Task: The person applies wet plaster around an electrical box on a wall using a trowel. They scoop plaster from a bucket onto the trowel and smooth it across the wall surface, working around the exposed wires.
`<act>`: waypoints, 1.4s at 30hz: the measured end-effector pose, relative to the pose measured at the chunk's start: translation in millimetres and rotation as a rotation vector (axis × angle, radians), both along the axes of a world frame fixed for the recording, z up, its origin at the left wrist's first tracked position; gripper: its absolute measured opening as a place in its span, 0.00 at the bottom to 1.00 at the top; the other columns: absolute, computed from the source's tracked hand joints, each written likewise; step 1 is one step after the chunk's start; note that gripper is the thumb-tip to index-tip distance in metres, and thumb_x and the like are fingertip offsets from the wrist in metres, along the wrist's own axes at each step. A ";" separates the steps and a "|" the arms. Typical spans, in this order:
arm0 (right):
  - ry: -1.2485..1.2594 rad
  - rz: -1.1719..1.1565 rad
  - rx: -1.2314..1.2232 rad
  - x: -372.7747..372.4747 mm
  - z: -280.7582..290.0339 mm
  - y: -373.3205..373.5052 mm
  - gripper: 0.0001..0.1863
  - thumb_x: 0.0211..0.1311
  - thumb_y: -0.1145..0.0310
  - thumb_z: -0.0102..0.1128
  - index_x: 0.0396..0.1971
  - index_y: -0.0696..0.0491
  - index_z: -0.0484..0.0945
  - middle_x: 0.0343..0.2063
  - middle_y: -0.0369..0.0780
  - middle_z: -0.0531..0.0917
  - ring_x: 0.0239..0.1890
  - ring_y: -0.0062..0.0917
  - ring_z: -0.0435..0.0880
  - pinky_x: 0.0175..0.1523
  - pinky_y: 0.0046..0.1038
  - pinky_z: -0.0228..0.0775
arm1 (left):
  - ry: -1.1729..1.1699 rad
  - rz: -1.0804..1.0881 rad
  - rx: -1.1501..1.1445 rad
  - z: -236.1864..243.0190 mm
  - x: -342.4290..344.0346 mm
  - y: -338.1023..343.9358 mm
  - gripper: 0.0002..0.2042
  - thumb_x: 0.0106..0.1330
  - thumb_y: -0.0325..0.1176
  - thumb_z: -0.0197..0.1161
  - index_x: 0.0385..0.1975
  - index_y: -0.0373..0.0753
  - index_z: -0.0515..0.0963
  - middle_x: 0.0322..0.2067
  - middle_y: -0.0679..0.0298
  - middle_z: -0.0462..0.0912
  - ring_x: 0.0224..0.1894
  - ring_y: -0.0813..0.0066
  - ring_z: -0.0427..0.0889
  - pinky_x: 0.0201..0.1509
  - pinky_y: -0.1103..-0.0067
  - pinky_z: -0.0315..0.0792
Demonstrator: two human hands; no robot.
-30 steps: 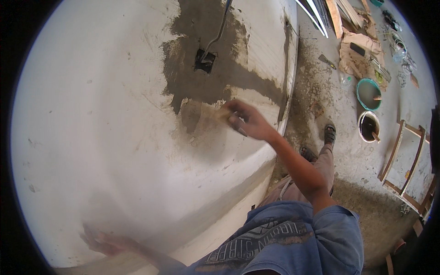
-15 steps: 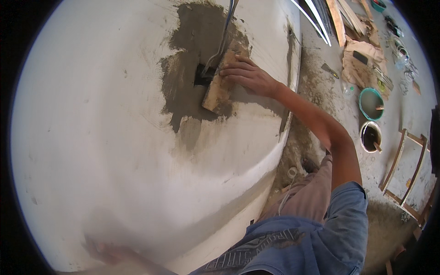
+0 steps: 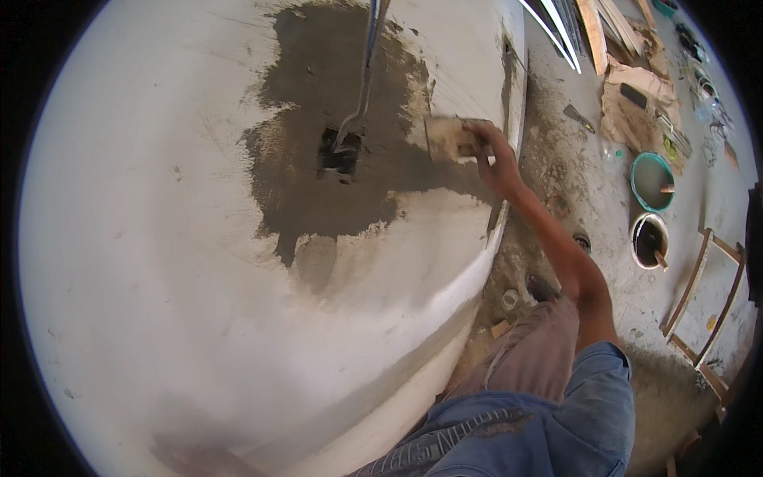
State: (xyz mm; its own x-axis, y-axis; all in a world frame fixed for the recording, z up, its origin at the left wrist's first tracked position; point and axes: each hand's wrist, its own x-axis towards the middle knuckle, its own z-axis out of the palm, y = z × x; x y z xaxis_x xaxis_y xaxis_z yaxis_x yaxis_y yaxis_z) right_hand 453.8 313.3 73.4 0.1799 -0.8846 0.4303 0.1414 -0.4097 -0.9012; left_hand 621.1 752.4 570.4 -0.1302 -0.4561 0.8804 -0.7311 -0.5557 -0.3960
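Note:
My right hand is closed around the handle of a plastering float. The float lies at the right side of a damp grey mortar patch on the pale wall. Left of it, in the patch, is a square dark electrical box opening. Bundled cables run from above into that opening. Low at the left, my left hand is a blur close to the wall, and its fingers cannot be made out.
On the floor to the right stand a teal bucket and a white bucket, each with a stick inside. A ladder-like wooden frame lies nearby. Beyond are a scraper, a brown sheet and planks.
The float has moved right with my right hand, off the box opening, which now shows whole. My left hand has dropped lower. The view has shifted slightly.

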 end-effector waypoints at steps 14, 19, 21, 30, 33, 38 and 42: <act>-0.217 0.247 0.145 43.5 85.3 40.1 0.25 0.60 0.84 0.46 0.58 0.54 0.73 0.51 0.42 0.80 0.52 0.29 0.78 0.57 0.31 0.69 | 0.047 -0.059 -0.020 -1.2 2.8 -1.7 0.26 0.74 0.52 0.42 0.50 0.34 0.76 0.53 0.58 0.79 0.67 0.55 0.65 0.71 0.57 0.59; -0.042 0.405 -0.070 28.2 92.5 131.0 0.32 0.48 0.87 0.50 0.58 0.53 0.72 0.54 0.47 0.74 0.57 0.45 0.70 0.61 0.39 0.65 | -0.010 -0.001 0.031 2.8 3.9 2.9 0.26 0.75 0.51 0.39 0.49 0.33 0.75 0.53 0.59 0.79 0.67 0.54 0.65 0.69 0.57 0.62; -0.103 0.431 0.009 24.8 91.0 135.8 0.32 0.48 0.88 0.49 0.57 0.53 0.72 0.53 0.47 0.75 0.55 0.44 0.73 0.58 0.38 0.69 | -0.025 0.020 0.054 0.3 0.0 0.3 0.26 0.75 0.51 0.38 0.49 0.33 0.75 0.53 0.59 0.79 0.67 0.54 0.65 0.69 0.58 0.62; -0.254 0.202 0.229 33.4 74.4 -47.0 0.20 0.66 0.78 0.50 0.57 0.53 0.74 0.48 0.38 0.81 0.43 0.20 0.76 0.51 0.25 0.69 | -0.017 -0.044 0.025 5.9 13.2 8.5 0.26 0.75 0.51 0.40 0.48 0.32 0.74 0.51 0.59 0.81 0.67 0.55 0.66 0.68 0.60 0.62; -0.257 0.266 0.265 43.0 80.3 -41.2 0.20 0.65 0.78 0.50 0.56 0.52 0.75 0.48 0.40 0.80 0.45 0.23 0.77 0.52 0.26 0.70 | 0.003 -0.028 0.006 -0.6 2.0 1.9 0.25 0.75 0.51 0.40 0.48 0.32 0.74 0.51 0.59 0.81 0.67 0.55 0.65 0.68 0.60 0.63; -0.232 0.331 0.108 42.6 84.9 34.2 0.24 0.59 0.83 0.48 0.55 0.53 0.74 0.51 0.43 0.77 0.51 0.35 0.79 0.56 0.33 0.71 | 0.039 -0.063 -0.013 -6.6 -9.4 -9.3 0.25 0.75 0.50 0.41 0.46 0.32 0.74 0.50 0.58 0.81 0.68 0.56 0.64 0.68 0.60 0.64; -0.110 0.420 -0.091 34.6 103.3 137.8 0.32 0.43 0.88 0.47 0.53 0.52 0.75 0.49 0.47 0.76 0.51 0.45 0.73 0.58 0.40 0.65 | 0.037 -0.010 -0.017 -5.7 -9.4 -5.0 0.25 0.74 0.51 0.41 0.47 0.32 0.73 0.51 0.59 0.81 0.68 0.56 0.64 0.67 0.60 0.65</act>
State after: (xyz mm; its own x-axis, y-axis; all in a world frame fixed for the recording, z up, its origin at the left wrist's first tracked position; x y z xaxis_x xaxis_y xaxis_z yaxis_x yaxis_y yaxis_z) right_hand 488.3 451.1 176.7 0.4643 -0.7022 0.5398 0.4053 -0.3734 -0.8344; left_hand 611.6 747.4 564.7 -0.1018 -0.4395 0.8924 -0.7504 -0.5550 -0.3589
